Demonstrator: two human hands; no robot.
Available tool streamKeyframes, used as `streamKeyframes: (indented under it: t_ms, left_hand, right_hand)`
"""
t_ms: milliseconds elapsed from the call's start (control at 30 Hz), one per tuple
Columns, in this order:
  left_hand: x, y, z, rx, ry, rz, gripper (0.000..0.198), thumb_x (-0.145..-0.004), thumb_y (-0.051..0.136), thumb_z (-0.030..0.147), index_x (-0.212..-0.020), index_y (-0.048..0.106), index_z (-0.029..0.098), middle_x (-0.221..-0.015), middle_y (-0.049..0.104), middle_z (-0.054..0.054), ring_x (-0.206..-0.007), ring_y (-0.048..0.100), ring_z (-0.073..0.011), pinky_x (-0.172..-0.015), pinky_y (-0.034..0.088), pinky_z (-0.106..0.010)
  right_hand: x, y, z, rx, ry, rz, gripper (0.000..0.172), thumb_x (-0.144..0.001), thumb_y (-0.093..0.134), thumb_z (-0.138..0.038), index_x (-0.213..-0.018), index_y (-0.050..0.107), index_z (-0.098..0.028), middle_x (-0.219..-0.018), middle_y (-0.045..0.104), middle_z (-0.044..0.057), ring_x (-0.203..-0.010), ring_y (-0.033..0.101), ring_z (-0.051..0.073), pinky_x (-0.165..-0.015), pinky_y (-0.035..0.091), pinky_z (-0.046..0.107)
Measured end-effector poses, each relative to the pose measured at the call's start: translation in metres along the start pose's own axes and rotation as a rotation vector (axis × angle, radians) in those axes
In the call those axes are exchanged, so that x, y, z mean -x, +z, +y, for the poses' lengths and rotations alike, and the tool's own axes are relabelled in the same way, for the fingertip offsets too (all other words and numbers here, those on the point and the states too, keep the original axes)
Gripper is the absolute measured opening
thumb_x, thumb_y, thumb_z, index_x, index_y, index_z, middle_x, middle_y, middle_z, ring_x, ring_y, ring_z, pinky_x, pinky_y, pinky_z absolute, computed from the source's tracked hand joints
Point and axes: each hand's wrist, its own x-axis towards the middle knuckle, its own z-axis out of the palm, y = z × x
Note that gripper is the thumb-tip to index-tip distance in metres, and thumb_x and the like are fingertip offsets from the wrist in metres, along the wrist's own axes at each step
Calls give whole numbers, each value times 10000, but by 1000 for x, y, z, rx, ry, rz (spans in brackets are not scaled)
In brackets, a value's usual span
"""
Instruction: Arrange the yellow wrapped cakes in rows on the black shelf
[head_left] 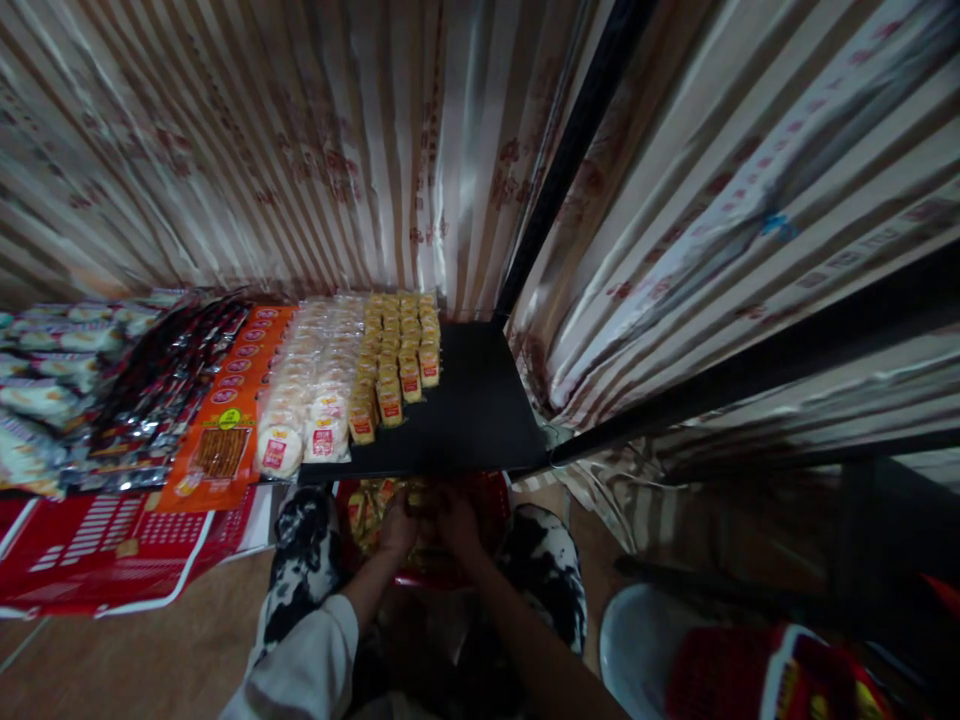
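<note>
Both my hands are down in a red basket point(498, 500) between my knees, just under the front edge of a black shelf point(480, 400). Yellow-wrapped snack packets point(366, 515) lie in the basket. My left hand point(399, 524) is closed among them, fingers curled toward the middle. Close beside it, my right hand point(456, 522) is also curled. Dim light and the packets hide what either hand grips. On the shelf, similar yellow snack packets point(390, 400) stand in several rows, next to white round rice crackers point(281, 445) in clear wrappers.
Farther left on the shelf lie orange snack bags point(225, 440), dark shiny packets point(150, 400) and white packets point(45, 390). A second red basket point(135, 540) sits below left. Striped curtains point(337, 150) hang behind dark posts point(574, 150). A pale bucket point(637, 640) stands at lower right.
</note>
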Motion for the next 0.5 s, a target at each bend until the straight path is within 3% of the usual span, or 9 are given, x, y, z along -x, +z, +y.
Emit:
streamKeyframes:
  t_ms: [200,433,500]
  left_hand:
    - [10,-7,-1,68,31,42,435,-747,518,79,-1177,573,112,-1186,600,-124,-1103,568,-182,-969,401,-261]
    - [32,-15,0,129,119,104,276,-778,499,159,-1015,641,161,-1155,623,-94,-1127,545,-186,-1020,367,-302]
    - [39,-16,1,222,102,89,256,-775,496,183,-992,631,171,-1076,655,-85,-1069,580,-193,-977,412,-322]
  right_hand:
    - [4,-9,-5,-112,-98,88,361,-740,459,-85,-1017,666,-188,-1077,672,73,-1057,592,195,-949,432,317]
    - [13,-37,-13,-260,-180,81,244,-795,527,-224,-993,670,-213,-1038,700,53,-983,636,197,-915,466,351]
    - [16,-44,-14,-308,-202,76,228,-792,532,-238,-971,671,-214,-1009,708,47,-963,644,190,-904,473,348]
